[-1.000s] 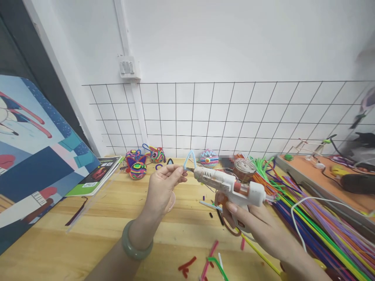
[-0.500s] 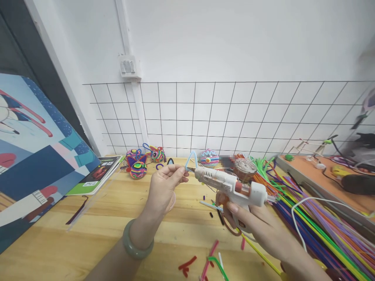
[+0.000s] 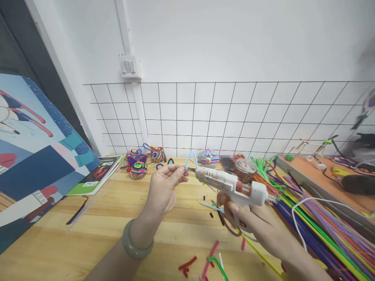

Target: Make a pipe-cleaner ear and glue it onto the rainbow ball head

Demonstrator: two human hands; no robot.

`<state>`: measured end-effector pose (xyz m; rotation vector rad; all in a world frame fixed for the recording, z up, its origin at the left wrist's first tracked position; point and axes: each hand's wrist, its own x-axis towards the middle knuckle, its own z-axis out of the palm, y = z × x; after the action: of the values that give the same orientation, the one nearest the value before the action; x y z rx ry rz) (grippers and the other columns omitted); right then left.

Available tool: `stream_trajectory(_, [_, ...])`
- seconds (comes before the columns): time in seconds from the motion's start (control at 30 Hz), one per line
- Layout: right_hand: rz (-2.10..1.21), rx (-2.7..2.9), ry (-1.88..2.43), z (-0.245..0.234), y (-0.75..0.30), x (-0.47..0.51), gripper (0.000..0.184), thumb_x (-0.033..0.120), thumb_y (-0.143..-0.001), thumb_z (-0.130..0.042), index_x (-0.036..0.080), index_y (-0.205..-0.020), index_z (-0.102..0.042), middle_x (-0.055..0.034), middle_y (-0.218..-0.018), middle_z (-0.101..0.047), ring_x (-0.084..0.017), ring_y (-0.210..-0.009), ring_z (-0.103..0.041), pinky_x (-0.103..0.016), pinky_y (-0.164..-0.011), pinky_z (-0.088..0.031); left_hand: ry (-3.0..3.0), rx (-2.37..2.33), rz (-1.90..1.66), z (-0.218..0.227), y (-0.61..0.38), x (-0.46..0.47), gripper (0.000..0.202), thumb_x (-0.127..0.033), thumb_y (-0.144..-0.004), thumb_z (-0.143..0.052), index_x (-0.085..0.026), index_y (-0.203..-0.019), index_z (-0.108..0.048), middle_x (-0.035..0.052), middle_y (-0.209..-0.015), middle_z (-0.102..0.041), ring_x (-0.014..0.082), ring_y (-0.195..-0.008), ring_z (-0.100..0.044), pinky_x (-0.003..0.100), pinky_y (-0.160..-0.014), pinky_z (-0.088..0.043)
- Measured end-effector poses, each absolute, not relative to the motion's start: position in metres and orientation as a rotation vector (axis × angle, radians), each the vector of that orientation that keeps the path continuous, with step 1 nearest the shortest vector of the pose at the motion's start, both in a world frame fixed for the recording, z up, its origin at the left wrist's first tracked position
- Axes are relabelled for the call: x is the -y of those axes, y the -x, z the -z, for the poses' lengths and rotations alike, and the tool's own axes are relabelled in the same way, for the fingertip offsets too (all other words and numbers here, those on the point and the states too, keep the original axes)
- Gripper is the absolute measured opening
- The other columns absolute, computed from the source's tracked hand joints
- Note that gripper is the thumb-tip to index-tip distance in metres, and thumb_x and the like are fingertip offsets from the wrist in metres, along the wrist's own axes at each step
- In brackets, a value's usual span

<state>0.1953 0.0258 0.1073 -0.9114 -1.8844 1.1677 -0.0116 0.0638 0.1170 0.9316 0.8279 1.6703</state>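
Observation:
Between the thumb and fingers of my left hand (image 3: pixel 165 187) is a light blue pipe cleaner (image 3: pixel 191 155), bent into a pointed arch that stands up from the fingertips. My right hand (image 3: pixel 249 214) is wrapped round the handle of a white hot glue gun (image 3: pixel 225 181), index finger at its orange trigger. The gun points left, and its metal nozzle is right at the lower part of the blue pipe cleaner. Whether the tip touches it, I cannot tell. A clear glue stick (image 3: pixel 272 198) pokes out of the gun's back end. Below my left hand, a pale round ring (image 3: pixel 171 203) is partly hidden.
Several yarn-wrapped colourful ornaments (image 3: pixel 138 170) and a striped one (image 3: pixel 209 157) stand by the wall grid. Bundles of pipe cleaners (image 3: pixel 310 218) and a white cord (image 3: pixel 295 218) lie at right. Cut pieces (image 3: pixel 187 265) are scattered in front. A magazine (image 3: pixel 96 175) lies at left.
Almost nothing differs. The glue gun has shifted very slightly, while the left hand and the blue pipe cleaner keep nearly the same place.

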Motion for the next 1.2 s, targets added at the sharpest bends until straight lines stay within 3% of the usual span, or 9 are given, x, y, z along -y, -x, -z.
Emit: stream_trajectory(1.2, [-1.173, 1.898, 0.89, -0.1053, -0.1957, -0.0269, 0.023, 0.04, -0.094, -0.037, 0.019, -0.088, -0.045, 0.0025, -0.064, -0.044, -0.012, -0.058, -0.041, -0.026, -0.054, -0.033, -0.9, -0.829, -1.68, -0.117, 0.0103, -0.0644, 0.019, -0.023, -0.058, -0.076, -0.011, -0.068, -0.066, 0.0026, -0.06, -0.067, 0.0112, -0.059, -0.061, 0.023, -0.06, -0.05])
